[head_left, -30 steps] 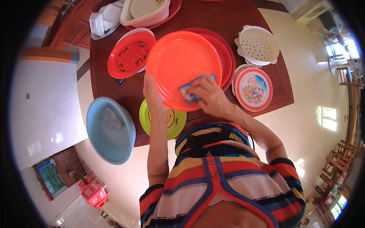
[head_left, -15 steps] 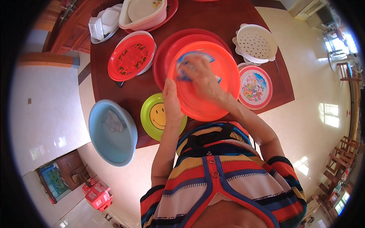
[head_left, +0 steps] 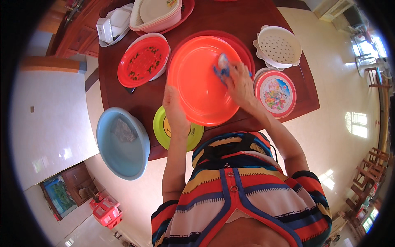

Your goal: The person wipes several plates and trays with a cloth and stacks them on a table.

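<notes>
An orange round plastic tray [head_left: 197,82] is held tilted above a larger red tray [head_left: 245,51] on the table. My left hand [head_left: 175,109] grips its left rim, fingers hidden beneath and the thumb along the edge. Bunched in my right hand [head_left: 240,84] is a blue and white cloth [head_left: 222,66], pressed on the right part of the orange tray. A yellow-green plate [head_left: 193,140] with a smiley print lies partly under my left wrist. To the right of my right hand is a round pink-rimmed tray [head_left: 275,94] with a colourful picture.
A blue basin [head_left: 123,154] with a grey cloth [head_left: 124,131] stands at the table's left corner. Farther back are a red patterned plate [head_left: 144,61], pink and white baskets [head_left: 164,22] and white containers [head_left: 117,22]. A white colander [head_left: 277,47] sits at the right.
The orange tray has shifted left and slightly away, with my left hand moving along. My right hand and the cloth have moved from its upper left to its right side.
</notes>
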The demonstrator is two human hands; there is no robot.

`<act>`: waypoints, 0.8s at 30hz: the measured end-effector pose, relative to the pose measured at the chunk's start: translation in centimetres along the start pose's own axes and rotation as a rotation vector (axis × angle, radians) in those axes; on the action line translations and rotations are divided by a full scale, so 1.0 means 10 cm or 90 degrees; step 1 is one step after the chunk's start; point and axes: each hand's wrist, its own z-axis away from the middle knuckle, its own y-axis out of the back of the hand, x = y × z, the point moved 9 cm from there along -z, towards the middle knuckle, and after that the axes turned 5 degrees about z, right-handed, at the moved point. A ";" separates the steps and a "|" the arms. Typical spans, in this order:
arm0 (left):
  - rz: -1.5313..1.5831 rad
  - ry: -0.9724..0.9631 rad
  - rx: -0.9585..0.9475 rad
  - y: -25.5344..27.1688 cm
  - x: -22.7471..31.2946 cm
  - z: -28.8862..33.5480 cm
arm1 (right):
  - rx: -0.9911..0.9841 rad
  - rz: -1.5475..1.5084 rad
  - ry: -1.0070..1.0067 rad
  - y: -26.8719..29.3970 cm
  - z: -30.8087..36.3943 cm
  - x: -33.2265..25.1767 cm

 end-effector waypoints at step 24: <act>0.025 -0.010 0.049 0.00 0.05 0.01 | -0.046 0.094 0.061 -0.08 0.15 -0.06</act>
